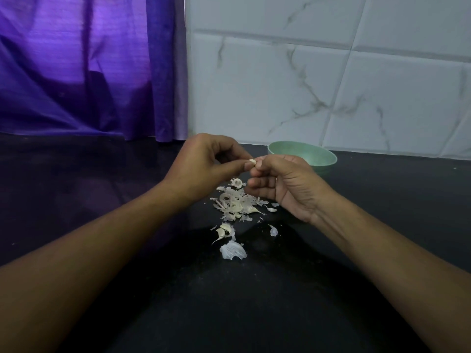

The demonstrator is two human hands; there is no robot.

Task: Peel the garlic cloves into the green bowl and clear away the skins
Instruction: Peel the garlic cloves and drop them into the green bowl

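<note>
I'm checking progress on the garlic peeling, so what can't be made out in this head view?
- green bowl: head view; its near rim and the right hand hide the bottom, so its contents cannot be seen.
- garlic clove: head view; the left hand and right hand cover most of it, so remaining skin is unclear.
- skin pile: head view; too small and dim to tell whether anything unpeeled lies in it.

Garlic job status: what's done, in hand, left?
Done: a heap of loose skins on the counter suggests several cloves peeled; the contents of the green bowl can't be seen. In hand: left hand and right hand both pinch one garlic clove. Left: drop it in the bowl, clear away the skins.
</note>
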